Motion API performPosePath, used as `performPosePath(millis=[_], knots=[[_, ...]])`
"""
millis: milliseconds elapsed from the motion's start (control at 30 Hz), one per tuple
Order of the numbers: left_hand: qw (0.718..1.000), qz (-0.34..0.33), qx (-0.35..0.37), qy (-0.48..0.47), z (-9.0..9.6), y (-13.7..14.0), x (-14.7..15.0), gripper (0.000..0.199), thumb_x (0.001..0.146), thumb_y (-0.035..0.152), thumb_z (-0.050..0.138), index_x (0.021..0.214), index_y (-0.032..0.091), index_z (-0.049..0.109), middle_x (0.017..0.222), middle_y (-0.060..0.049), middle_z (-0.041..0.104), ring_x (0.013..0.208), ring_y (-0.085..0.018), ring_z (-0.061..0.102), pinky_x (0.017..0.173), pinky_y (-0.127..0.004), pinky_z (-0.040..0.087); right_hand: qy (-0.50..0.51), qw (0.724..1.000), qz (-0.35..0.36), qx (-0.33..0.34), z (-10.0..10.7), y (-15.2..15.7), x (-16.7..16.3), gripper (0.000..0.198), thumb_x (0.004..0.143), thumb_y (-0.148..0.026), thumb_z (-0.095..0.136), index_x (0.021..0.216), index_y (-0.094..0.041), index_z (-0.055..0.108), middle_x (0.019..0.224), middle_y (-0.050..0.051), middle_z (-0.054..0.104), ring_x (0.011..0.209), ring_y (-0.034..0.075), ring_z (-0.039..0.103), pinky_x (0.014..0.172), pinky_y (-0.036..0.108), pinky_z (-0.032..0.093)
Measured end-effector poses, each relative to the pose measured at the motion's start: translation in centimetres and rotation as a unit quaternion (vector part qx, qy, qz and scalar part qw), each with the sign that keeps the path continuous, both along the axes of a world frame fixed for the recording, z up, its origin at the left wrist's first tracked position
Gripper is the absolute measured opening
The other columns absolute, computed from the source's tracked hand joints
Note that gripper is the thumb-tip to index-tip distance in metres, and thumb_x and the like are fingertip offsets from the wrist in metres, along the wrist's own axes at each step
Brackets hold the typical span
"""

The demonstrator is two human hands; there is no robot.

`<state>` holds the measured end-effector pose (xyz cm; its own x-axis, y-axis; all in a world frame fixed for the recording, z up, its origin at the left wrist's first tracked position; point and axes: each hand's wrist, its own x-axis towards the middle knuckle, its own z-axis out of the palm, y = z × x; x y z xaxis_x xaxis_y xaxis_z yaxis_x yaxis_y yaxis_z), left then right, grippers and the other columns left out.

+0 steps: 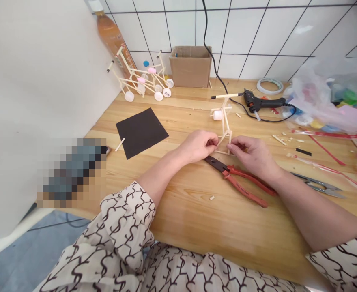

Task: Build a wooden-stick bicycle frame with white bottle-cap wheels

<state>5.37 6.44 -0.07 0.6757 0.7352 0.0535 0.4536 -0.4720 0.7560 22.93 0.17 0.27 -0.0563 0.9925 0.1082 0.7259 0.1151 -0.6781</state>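
Observation:
A small tricycle-like frame of pale wooden sticks (224,121) stands on the table, with a black-tipped handlebar on top and a white bottle cap (217,115) at its far end. My left hand (199,145) pinches the near left side of this stick frame. At its near right side, the fingertips of my right hand (253,156) are closed on a stick. Just below both hands lie red-handled pliers (239,184), partly under my right wrist. A short stick scrap (211,198) is on the tabletop in front of them.
Several finished-looking stick tricycles (142,79) stand at the back left by a bottle (113,36). Nearby are a cardboard box (190,67), black sheet (142,132), glue gun (262,101), tape roll (269,86), thread snips (318,186) and plastic bags (333,89).

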Motion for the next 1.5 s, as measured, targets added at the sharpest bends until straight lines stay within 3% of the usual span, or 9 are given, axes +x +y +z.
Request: performPosePath(millis=[533, 833, 1133, 1500], knots=[[1.0, -0.002, -0.009, 0.004, 0.0, 0.1, -0.2, 0.009, 0.077, 0.013, 0.056, 0.073, 0.014, 0.064, 0.064, 0.002, 0.059, 0.059, -0.009, 0.051, 0.06, -0.023, 0.039, 0.007, 1.0, 0.005, 0.002, 0.0, 0.0, -0.1, 0.022, 0.08, -0.034, 0.05, 0.063, -0.021, 0.053, 0.054, -0.001, 0.049, 0.05, 0.012, 0.042, 0.051, 0.026, 0.034], [0.999, 0.006, -0.036, -0.012, 1.1, 0.2, -1.0, 0.015, 0.081, 0.018, 0.052, 0.076, 0.012, 0.065, 0.067, 0.001, 0.061, 0.062, -0.009, 0.051, 0.062, -0.022, 0.038, 0.004, 1.0, 0.006, 0.007, -0.3, 0.0, 0.1, 0.02, 0.081, -0.032, 0.05, 0.065, -0.021, 0.055, 0.057, -0.001, 0.053, 0.053, 0.013, 0.045, 0.053, 0.026, 0.036], [0.998, -0.013, -0.06, -0.014, 0.2, 0.1, -0.7, 0.005, 0.076, 0.014, 0.059, 0.076, 0.013, 0.064, 0.066, 0.001, 0.062, 0.061, -0.009, 0.054, 0.06, -0.022, 0.042, 0.008, 1.0, 0.017, 0.015, -0.3, 0.0, 0.2, 0.02, 0.081, -0.03, 0.05, 0.065, -0.02, 0.055, 0.056, -0.001, 0.053, 0.053, 0.012, 0.046, 0.053, 0.025, 0.037], [1.0, 0.007, -0.022, 0.017, -0.1, -0.1, -0.1, 0.004, 0.073, 0.012, 0.063, 0.069, 0.014, 0.063, 0.062, 0.002, 0.06, 0.059, -0.01, 0.053, 0.057, -0.022, 0.04, 0.007, 1.0, 0.018, 0.024, -0.9, 0.2, 0.4, 0.022, 0.082, -0.031, 0.049, 0.066, -0.018, 0.057, 0.056, -0.001, 0.054, 0.052, 0.011, 0.045, 0.053, 0.023, 0.036]])
